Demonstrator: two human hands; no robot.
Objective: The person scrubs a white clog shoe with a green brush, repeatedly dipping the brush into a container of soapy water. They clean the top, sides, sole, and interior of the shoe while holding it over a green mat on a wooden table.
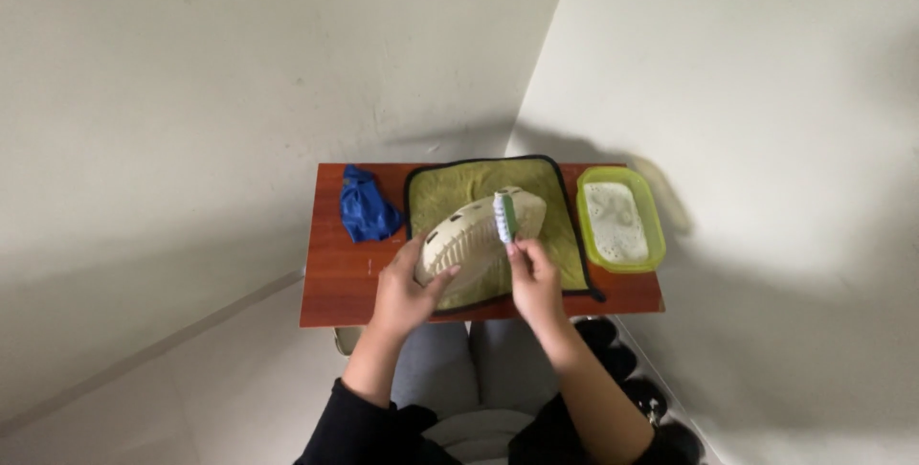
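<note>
A cream-coloured shoe (479,230) lies sole up on a green cloth mat (459,187) on a small reddish-brown table (335,283). My left hand (407,288) grips the shoe at its near end. My right hand (533,278) holds a small green and white brush (504,217), whose head rests on the shoe's sole.
A crumpled blue cloth (366,206) lies at the table's left. A green-rimmed container of soapy water (620,221) stands at the right. Walls close in behind and to the right. Dark shoes (617,364) sit on the floor by my right leg.
</note>
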